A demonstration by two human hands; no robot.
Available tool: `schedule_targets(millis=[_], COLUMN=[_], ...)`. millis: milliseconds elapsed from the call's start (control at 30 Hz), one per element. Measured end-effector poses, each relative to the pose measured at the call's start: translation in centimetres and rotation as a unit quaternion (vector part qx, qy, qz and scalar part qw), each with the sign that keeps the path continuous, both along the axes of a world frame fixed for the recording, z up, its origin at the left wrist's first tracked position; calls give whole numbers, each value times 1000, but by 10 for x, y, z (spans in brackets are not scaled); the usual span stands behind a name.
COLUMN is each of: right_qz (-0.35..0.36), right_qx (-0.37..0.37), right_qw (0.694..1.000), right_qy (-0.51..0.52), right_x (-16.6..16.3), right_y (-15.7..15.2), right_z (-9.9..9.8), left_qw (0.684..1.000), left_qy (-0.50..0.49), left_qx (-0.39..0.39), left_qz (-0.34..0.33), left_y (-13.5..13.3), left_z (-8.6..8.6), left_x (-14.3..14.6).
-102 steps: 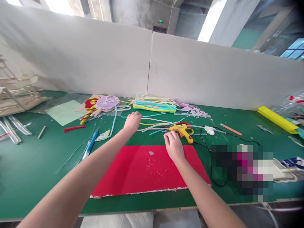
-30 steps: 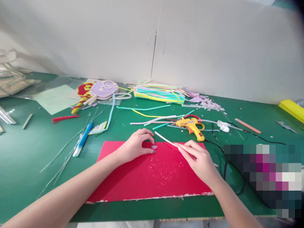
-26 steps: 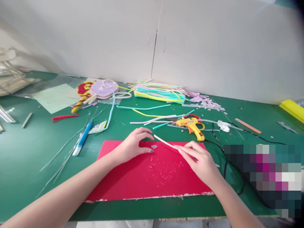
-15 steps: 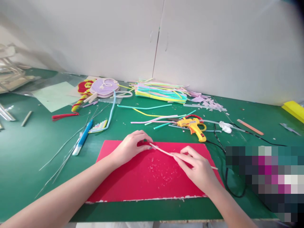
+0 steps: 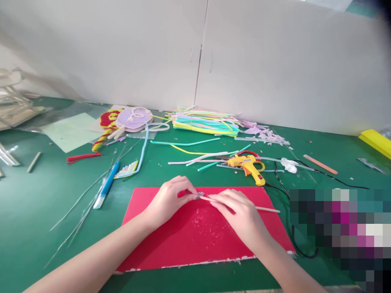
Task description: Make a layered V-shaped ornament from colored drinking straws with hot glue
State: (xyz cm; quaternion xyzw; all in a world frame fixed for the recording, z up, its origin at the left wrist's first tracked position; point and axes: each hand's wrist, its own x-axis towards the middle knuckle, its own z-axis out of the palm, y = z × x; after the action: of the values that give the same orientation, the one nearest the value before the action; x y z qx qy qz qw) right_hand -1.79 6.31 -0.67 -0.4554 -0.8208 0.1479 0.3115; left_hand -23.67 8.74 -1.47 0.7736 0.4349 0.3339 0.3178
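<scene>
Just below the middle of the frame I see my left hand and right hand meeting over a flat red foam board, which lies on the green counter. My right hand is closed around a thin pale stick. The fingers cover its middle, and the free end pokes out to the right, low over the board's right edge. My left hand is curled, with thumb and fingertips pinched at the stick's left end. A small pale scrap sits right there at the fingertips. I cannot tell whether the scrap is touching the stick or lying on the board. White crumbs speckle the board between my wrists.

Above the right hand, near the board's far edge, a yellow glue gun lies on its side, with its black cable trailing down to the right. A blue pen lies to the left of the board among thin clear strands. Farther up, centre frame, a bundle of pastel strips rests against the white partition, with loose strips scattered in front of it. A lilac round craft piece sits to its left.
</scene>
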Motion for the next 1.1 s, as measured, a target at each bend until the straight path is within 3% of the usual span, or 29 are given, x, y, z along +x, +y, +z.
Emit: schedule_targets(millis=[467,733,967,1100], right_qz=[13,40,176,181], right_qx=[8,-17,-34,-55], right_qw=[998,998,984,982], right_qy=[55,54,12,8], right_x=[-9,-11,0,4], right_y=[2,5,14,19], right_z=[-3,-4,5,8], left_qw=[994,992,976,979], left_qy=[36,53,75,77], left_qx=[74,68,83,83], left_qz=[-75,-93,-185,-168], left_y=[-1,1,-5,-6], left_z=[7,5,12,13], left_x=[2,-1,1,3])
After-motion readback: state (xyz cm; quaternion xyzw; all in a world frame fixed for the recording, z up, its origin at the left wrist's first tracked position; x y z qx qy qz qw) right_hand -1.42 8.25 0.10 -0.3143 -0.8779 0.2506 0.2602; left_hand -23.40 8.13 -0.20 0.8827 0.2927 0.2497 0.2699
